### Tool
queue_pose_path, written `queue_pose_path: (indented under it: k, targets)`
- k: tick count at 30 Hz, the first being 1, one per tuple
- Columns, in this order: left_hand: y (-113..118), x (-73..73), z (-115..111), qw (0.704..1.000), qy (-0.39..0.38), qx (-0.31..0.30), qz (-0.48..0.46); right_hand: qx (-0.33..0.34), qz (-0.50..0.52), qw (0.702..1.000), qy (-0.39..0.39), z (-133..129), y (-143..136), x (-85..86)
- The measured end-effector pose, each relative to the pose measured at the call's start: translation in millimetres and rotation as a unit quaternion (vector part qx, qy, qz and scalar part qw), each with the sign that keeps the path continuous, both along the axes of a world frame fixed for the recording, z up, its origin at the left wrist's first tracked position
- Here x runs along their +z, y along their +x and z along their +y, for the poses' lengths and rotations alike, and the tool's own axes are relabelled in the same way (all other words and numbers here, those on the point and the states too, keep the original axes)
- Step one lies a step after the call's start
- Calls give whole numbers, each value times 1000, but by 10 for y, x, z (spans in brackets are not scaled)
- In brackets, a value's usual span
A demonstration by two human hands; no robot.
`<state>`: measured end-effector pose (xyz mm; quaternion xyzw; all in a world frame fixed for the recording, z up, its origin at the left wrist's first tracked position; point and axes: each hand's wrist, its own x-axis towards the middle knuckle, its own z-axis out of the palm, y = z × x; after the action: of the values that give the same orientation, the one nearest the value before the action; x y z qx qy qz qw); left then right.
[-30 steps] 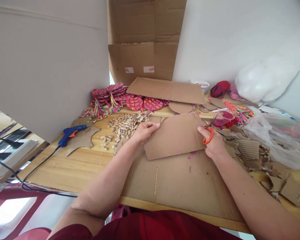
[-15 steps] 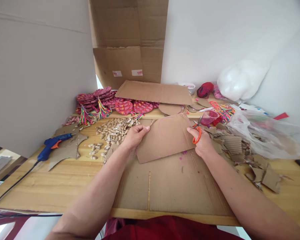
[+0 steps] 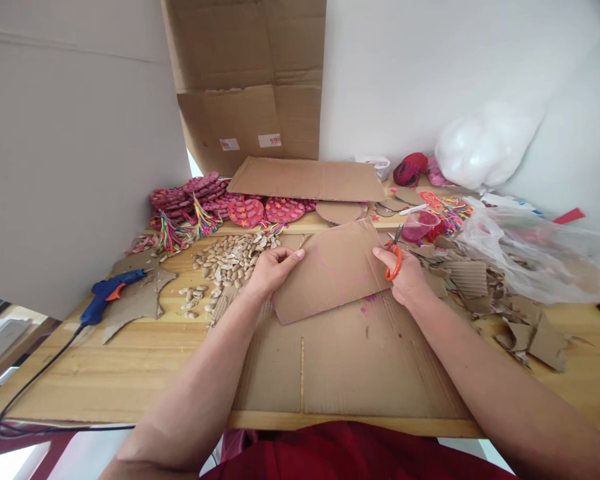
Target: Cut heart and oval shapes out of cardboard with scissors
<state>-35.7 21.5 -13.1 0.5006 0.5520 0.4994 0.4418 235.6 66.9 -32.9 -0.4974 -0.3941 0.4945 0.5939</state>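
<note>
Between my two hands is a piece of brown cardboard [image 3: 333, 267] with a faint pink curved line drawn on it. My left hand [image 3: 276, 272] pinches its left edge, thumb on top. At the right edge, my right hand [image 3: 401, 275] grips the same piece and also carries scissors [image 3: 393, 260] with orange handles, their blades pointing up and away. Beneath the held piece, a larger cardboard sheet [image 3: 340, 373] lies on the wooden table [image 3: 130, 380], with a slit and some pink marks.
A blue glue gun [image 3: 105, 297] lies on a cardboard scrap at left. Behind my left hand spreads a heap of nutshells [image 3: 230, 260]. Decorated pink pieces [image 3: 247, 212] with tassels sit at the back. Cardboard scraps [image 3: 467, 277] and a clear plastic bag [image 3: 535, 253] are at right.
The view has shifted slightly. My hands keep hold of the cardboard, which is tilted a little differently, and the scissors stay in my right hand.
</note>
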Motion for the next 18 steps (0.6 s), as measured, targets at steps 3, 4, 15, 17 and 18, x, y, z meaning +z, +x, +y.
queue_pose_path:
  k: [3,4,15,17,18]
  targets:
    - [-6,2,5,1000,15,14,16,-1,12,1000,4,-9,-3,19]
    - [-10,-3,11,999,20,22,16,1,18,1000,3,-13,0,30]
    - [-16,-85,101,982,69,138,-105,92,44,995,-13,-148,-59,150]
    - [17,-92,89,980,77,142,-116,114,31,993,-6,-196,-115,139]
    - [40,-97,78,979,80,142,-119,124,24,992,-2,-223,-141,134]
